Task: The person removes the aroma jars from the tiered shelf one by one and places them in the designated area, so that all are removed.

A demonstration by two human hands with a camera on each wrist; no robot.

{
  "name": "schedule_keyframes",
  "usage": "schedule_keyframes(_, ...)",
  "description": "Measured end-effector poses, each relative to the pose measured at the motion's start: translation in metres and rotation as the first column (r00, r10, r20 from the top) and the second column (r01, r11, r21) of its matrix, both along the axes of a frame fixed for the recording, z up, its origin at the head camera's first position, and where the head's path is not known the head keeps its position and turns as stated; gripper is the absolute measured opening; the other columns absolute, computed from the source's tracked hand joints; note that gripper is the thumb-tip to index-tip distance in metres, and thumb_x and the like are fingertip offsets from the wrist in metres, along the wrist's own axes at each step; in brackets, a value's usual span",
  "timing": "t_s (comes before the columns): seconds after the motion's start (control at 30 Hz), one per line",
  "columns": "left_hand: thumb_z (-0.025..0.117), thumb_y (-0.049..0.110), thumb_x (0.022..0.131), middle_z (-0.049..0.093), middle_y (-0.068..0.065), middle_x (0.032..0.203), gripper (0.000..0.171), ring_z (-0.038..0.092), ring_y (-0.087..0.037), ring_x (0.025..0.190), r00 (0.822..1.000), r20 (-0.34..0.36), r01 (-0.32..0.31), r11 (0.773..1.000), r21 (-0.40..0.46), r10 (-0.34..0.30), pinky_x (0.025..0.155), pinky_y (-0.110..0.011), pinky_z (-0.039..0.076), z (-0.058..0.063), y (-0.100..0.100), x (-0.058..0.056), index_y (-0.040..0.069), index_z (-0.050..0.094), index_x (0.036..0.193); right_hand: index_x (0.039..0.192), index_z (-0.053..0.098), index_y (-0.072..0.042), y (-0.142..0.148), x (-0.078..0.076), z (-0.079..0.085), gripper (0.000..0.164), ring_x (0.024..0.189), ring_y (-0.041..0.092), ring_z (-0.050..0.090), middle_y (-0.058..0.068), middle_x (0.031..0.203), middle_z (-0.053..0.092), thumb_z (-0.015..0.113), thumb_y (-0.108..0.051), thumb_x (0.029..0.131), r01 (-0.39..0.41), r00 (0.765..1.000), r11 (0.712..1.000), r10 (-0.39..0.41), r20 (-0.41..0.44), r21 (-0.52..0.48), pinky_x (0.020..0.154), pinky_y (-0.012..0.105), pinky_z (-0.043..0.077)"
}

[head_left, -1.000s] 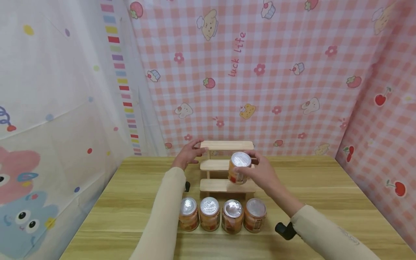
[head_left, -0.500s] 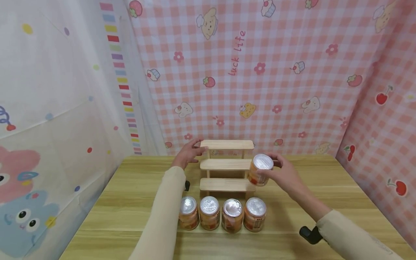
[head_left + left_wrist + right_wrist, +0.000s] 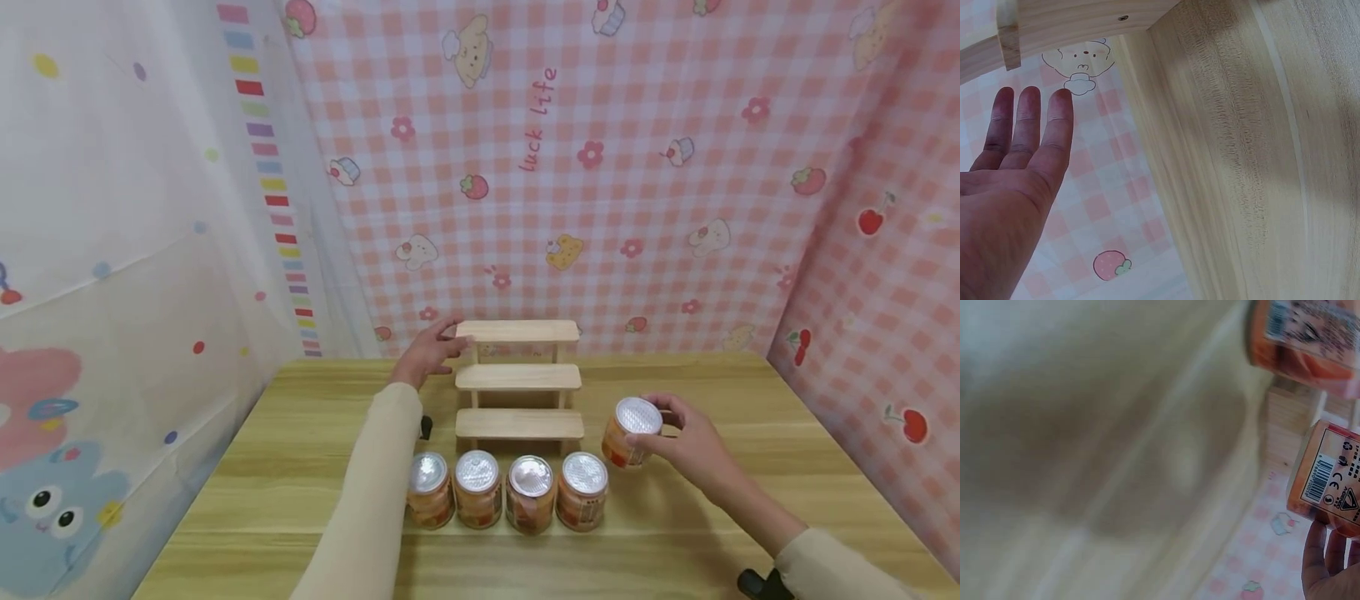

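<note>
My right hand (image 3: 686,442) grips a can (image 3: 628,437) with a silver lid and orange label, low over the table to the right of a small wooden three-tier stand (image 3: 517,379). In the right wrist view the fingers (image 3: 1315,550) press against this can (image 3: 1329,478), whose barcode shows. My left hand (image 3: 427,350) is at the left end of the stand's top tier, fingertips right at its corner. In the left wrist view the left hand (image 3: 1016,181) has three straight fingers below a wooden tier (image 3: 1079,31); its thumb is out of sight there.
Several similar cans stand in a row in front of the stand, the rightmost can (image 3: 583,492) nearest the held one. The wood-grain table (image 3: 720,492) meets a pink checked cloth (image 3: 645,200) behind and a white patterned cloth (image 3: 165,250) at left.
The right hand has carried the can from in front of the stand's tiers rightward and down toward the table. The left hand keeps its place by the top tier.
</note>
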State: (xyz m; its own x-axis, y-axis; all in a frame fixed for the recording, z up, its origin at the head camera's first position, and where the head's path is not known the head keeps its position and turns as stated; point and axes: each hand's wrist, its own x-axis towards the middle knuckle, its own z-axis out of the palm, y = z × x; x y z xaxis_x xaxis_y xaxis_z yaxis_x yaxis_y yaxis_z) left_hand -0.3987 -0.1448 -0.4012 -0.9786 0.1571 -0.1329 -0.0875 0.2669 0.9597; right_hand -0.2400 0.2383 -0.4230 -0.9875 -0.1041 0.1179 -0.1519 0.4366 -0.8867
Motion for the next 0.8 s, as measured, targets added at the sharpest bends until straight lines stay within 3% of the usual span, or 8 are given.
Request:
schedule_keyframes(0.3, 0.067, 0.030, 0.096, 0.049, -0.019, 0.141, 0.063, 0.050, -0.037, 0.126, 1.000, 0.000, -0.019, 1.000, -0.001, 0.019, 0.100, -0.055, 0.045, 0.003, -0.004, -0.002, 0.022, 0.040, 0.153, 0.136, 0.052, -0.003, 0.003, 0.016, -0.028, 0.064, 0.114, 0.033, 0.058, 0.016, 0.129, 0.057, 0.082, -0.024, 0.083, -0.034, 0.999, 0.999, 0.033, 0.027, 0.030, 0.078, 0.033, 0.053)
schedule_keyframes(0.57, 0.067, 0.030, 0.096, 0.049, -0.018, 0.142, 0.062, 0.050, -0.036, 0.126, 1.000, 0.024, -0.018, 1.000, 0.002, 0.018, 0.100, -0.055, 0.045, 0.000, -0.004, 0.006, 0.024, 0.040, 0.152, 0.136, 0.050, -0.002, 0.003, 0.032, -0.044, 0.070, 0.112, 0.035, 0.059, 0.019, 0.129, 0.057, 0.085, -0.024, 0.080, -0.030, 0.995, 0.999, 0.027, 0.091, 0.026, 0.080, 0.033, 0.053)
schedule_keyframes(0.8, 0.067, 0.030, 0.097, 0.049, -0.018, 0.141, 0.062, 0.050, -0.036, 0.126, 1.000, 0.005, -0.016, 1.000, -0.026, 0.016, 0.100, -0.055, 0.045, 0.002, -0.001, 0.008, 0.021, 0.041, 0.152, 0.134, 0.049, 0.005, 0.004, 0.037, -0.053, 0.068, 0.109, 0.036, 0.059, 0.021, 0.124, 0.058, 0.084, -0.018, 0.080, -0.044, 0.999, 0.999, 0.043, 0.022, 0.022, 0.079, 0.027, 0.055)
